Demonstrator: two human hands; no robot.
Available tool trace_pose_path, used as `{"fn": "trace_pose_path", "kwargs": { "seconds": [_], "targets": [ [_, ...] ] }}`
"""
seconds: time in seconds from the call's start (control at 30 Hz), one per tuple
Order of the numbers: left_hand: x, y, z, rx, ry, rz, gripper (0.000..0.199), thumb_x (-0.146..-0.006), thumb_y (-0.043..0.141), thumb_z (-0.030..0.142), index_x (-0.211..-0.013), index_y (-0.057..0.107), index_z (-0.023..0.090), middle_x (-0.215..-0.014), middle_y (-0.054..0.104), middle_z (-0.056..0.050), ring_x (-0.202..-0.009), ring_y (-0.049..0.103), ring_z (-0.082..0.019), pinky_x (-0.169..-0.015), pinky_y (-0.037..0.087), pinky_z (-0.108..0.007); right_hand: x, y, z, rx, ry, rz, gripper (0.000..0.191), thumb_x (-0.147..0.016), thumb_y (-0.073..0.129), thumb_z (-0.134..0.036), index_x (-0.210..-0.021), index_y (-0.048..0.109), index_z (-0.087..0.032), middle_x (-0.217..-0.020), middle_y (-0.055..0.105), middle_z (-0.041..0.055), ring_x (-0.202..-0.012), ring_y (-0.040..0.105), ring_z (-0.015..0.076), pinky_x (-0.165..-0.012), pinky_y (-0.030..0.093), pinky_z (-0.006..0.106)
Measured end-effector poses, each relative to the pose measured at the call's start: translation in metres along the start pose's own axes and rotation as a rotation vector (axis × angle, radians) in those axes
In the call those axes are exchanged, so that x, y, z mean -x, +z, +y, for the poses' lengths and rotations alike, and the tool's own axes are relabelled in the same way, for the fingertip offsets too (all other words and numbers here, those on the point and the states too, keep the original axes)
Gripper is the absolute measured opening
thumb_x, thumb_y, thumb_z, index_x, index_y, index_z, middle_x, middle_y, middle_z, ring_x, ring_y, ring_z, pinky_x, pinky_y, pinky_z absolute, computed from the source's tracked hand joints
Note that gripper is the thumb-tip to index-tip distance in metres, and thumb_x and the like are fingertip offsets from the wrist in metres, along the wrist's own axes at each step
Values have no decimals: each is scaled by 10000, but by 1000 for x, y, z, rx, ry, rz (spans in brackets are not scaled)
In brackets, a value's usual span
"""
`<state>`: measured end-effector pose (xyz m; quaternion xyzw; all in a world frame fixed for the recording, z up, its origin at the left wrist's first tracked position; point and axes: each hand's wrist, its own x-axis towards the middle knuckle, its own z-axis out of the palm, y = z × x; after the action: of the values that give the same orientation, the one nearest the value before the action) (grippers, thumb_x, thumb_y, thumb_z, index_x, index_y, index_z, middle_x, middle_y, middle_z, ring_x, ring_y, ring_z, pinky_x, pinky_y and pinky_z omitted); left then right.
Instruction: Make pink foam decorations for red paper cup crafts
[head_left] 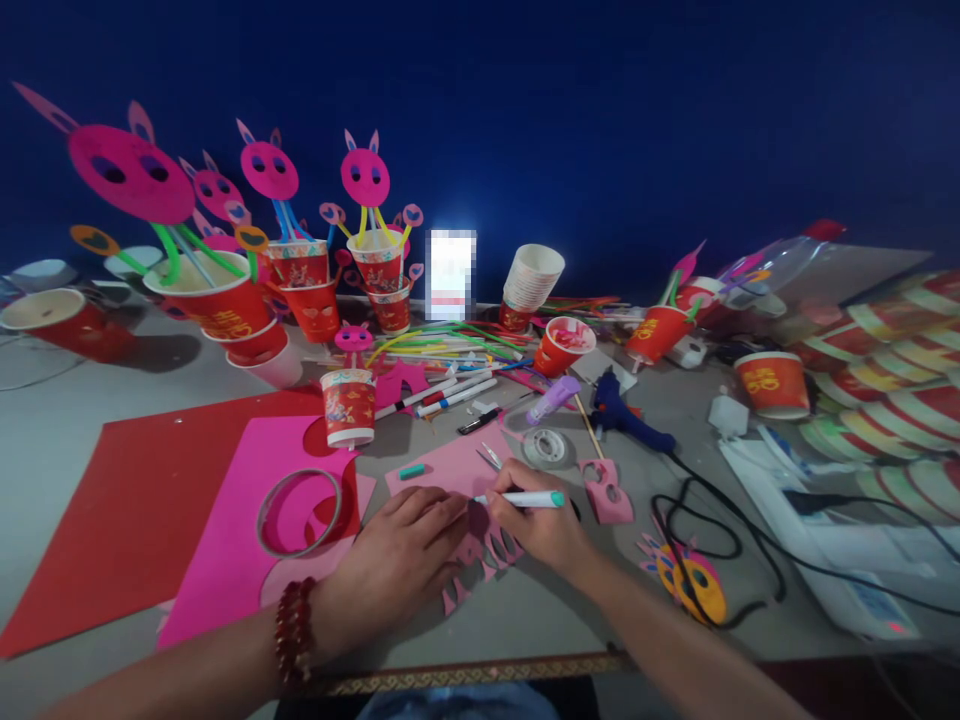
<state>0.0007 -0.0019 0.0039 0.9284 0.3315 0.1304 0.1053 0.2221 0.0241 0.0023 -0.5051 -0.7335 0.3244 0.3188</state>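
Note:
My right hand grips a white marker with a green end, its tip down at the pink sheet. My left hand lies palm down on the lower left of that sheet, fingers together and pointing at the marker tip. A green cap rests on the sheet just above my left hand. Scissors lie partly behind my right hand. Cut-out pink scraps spread below, between my hands.
A tape roll sits on a magenta sheet at the left. Right of my hands are clear tape, a blue glue gun with a black cord, and an orange cut-out. Paper cups with pink figures stand behind.

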Motion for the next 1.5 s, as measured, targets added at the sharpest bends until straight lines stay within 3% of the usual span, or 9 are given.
{"fn": "trace_pose_path", "kwargs": {
  "seconds": [1.5],
  "targets": [
    [0, 2, -1, 3, 6, 28, 288, -957, 574, 343, -1203, 618, 200, -1345, 589, -42, -1192, 512, -245, -1064, 411, -426, -1, 1, -2, -6, 1, -36, 215, -858, 544, -266, -659, 475, -222, -556, 468, -55, -526, 450, 123, -535, 337, 233]
  ]
}}
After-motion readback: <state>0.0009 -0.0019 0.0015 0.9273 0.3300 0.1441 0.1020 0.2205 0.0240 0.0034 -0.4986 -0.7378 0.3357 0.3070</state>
